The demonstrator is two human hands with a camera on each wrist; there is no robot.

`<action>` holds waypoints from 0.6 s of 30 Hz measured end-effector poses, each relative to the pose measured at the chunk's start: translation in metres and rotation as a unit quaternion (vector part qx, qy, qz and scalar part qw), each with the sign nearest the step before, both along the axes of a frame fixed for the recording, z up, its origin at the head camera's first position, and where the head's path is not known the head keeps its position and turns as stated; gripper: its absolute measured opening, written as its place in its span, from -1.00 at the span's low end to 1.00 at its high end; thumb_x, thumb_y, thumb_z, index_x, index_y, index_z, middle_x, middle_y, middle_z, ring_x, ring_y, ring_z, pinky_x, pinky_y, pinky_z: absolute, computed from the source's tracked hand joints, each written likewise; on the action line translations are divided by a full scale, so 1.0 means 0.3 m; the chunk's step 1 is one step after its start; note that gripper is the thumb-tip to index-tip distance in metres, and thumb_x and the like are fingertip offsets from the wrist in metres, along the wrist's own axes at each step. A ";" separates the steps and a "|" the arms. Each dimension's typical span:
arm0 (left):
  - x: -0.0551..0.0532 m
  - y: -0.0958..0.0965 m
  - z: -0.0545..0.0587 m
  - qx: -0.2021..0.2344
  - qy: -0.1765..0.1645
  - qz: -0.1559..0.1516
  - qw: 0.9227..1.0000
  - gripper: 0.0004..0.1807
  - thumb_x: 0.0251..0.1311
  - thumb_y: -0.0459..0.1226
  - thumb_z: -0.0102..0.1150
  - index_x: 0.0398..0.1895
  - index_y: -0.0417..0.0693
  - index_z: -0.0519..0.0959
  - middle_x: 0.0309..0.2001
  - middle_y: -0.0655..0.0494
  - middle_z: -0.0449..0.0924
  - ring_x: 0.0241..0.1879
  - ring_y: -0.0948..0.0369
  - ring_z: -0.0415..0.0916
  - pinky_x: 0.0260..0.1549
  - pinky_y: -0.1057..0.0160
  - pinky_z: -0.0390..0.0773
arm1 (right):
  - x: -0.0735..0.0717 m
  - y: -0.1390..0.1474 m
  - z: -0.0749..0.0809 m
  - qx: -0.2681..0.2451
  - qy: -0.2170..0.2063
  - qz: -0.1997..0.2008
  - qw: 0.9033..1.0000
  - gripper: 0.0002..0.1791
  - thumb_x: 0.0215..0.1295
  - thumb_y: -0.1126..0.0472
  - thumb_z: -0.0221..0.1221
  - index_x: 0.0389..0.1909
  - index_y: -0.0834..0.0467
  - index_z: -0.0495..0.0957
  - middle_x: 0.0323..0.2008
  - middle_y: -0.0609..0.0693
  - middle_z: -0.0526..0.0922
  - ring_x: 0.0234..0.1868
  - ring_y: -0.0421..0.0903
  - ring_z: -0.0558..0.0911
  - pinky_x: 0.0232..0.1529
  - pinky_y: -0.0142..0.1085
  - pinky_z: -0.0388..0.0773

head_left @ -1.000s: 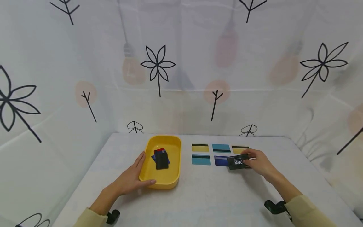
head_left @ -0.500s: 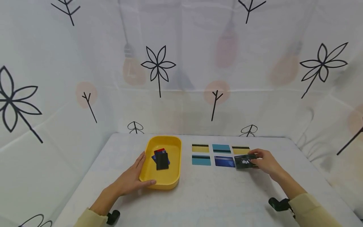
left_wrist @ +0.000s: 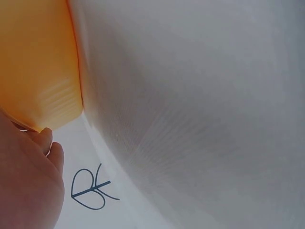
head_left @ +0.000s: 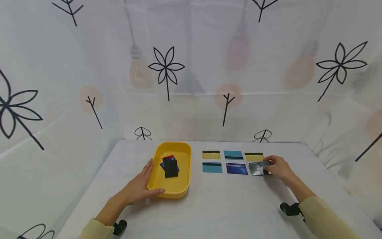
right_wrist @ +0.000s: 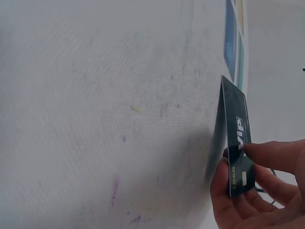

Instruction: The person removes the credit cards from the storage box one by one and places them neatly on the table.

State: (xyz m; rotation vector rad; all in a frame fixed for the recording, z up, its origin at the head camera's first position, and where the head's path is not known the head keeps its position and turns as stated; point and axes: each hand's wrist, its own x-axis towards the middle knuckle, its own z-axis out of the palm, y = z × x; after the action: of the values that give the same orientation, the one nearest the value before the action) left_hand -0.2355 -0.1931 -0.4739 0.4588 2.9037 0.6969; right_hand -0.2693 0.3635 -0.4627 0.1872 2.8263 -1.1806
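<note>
Black card is pinched at 1 end by the right hand, presumably for control; left hand, fingers extended, touches yellow tray, apparently steadying it.

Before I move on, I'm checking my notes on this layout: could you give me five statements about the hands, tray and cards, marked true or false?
1. The right hand pinches the VIP card. True.
2. The left hand is clear of the tray. False: the left hand touches the yellow tray.
3. A dark card lies inside the tray. True.
4. The blue card is in the far row. False: the blue card is in the near row.
5. In the far row, a teal card lies between two yellow cards. True.
</note>
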 end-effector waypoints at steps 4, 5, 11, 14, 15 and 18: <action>-0.002 0.001 -0.002 -0.001 -0.001 0.000 1.000 0.34 0.06 0.46 0.18 0.68 -0.04 -0.20 0.68 0.06 -0.32 0.58 -0.09 0.04 0.41 -0.22 0.26 | -0.006 -0.003 -0.007 0.029 -0.006 0.001 1.000 -0.50 0.37 0.30 0.19 0.23 0.49 0.38 0.09 0.52 0.42 -0.04 0.26 0.50 -0.18 -0.12 0.61; -0.002 0.001 -0.003 -0.001 0.000 0.000 1.000 0.34 0.06 0.46 0.18 0.68 -0.04 -0.20 0.68 0.06 -0.32 0.57 -0.10 0.04 0.41 -0.22 0.26 | -0.007 -0.003 -0.010 0.035 -0.007 0.003 0.999 -0.49 0.38 0.29 0.19 0.24 0.50 0.37 0.11 0.54 0.40 -0.01 0.29 0.50 -0.12 -0.04 0.61; -0.002 0.000 -0.003 -0.001 0.005 -0.003 1.000 0.33 0.08 0.45 0.18 0.68 -0.06 -0.20 0.68 0.05 -0.32 0.58 -0.10 0.03 0.42 -0.23 0.24 | -0.011 -0.014 -0.024 0.066 -0.001 0.002 0.998 -0.47 0.37 0.28 0.19 0.24 0.52 0.38 0.22 0.58 0.36 0.16 0.42 0.43 0.20 0.30 0.42; -0.002 -0.002 -0.003 0.001 0.003 -0.003 1.000 0.32 0.09 0.45 0.18 0.68 -0.06 -0.20 0.68 0.06 -0.33 0.58 -0.09 0.02 0.43 -0.23 0.23 | -0.011 -0.021 -0.030 0.074 0.003 0.002 0.997 -0.48 0.36 0.29 0.19 0.22 0.54 0.38 0.21 0.57 0.37 0.17 0.42 0.43 0.21 0.30 0.41; -0.002 -0.002 -0.004 0.002 0.001 -0.003 1.000 0.32 0.09 0.44 0.18 0.68 -0.06 -0.20 0.68 0.06 -0.33 0.58 -0.09 0.01 0.44 -0.23 0.22 | -0.010 -0.023 -0.032 0.074 0.004 0.002 0.997 -0.48 0.36 0.29 0.19 0.22 0.55 0.38 0.22 0.57 0.38 0.18 0.42 0.43 0.22 0.30 0.41; -0.002 -0.002 0.000 0.007 -0.001 -0.002 1.000 0.32 0.09 0.44 0.19 0.68 -0.06 -0.20 0.68 0.06 -0.33 0.59 -0.09 0.01 0.44 -0.23 0.22 | -0.009 -0.026 -0.034 0.080 0.010 0.001 0.997 -0.49 0.35 0.31 0.20 0.21 0.56 0.39 0.21 0.56 0.39 0.17 0.43 0.43 0.21 0.30 0.42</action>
State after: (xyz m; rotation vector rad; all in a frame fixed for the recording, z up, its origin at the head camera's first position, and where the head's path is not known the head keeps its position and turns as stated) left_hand -0.2362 -0.1938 -0.4738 0.4634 2.8971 0.7164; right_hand -0.2720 0.3556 -0.4729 0.1811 2.9377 -0.9603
